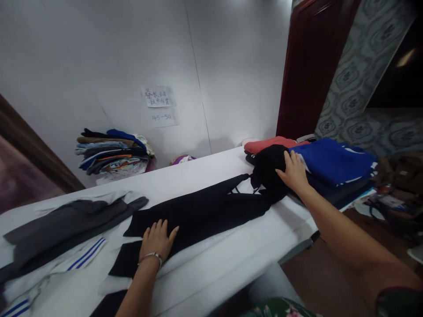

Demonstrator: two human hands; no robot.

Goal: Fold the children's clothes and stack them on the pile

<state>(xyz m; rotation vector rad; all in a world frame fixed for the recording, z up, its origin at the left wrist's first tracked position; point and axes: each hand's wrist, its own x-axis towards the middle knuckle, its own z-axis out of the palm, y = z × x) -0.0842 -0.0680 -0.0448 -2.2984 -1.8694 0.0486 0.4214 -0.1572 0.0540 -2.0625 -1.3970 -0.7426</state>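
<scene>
A black hooded garment (205,211) lies stretched along the white-covered table (224,268), its hood end bunched against folded clothes on the right. Flat on its lower part, near the hem and a sleeve end, rests my left hand (158,240), fingers spread, a bracelet at the wrist. Over the dark hood (269,167) reaches my right hand (294,171), fingers apart and touching the fabric. A pale patch with a thin cord shows at the neck opening.
Folded blue clothes (333,160) and a coral one (274,143) are piled at the table's right end. Dark grey clothing (66,224) and a white piece with blue stripes (86,254) lie at left. Behind the table stands a clothes stack (114,154). Handwritten papers (161,97) hang on the wall.
</scene>
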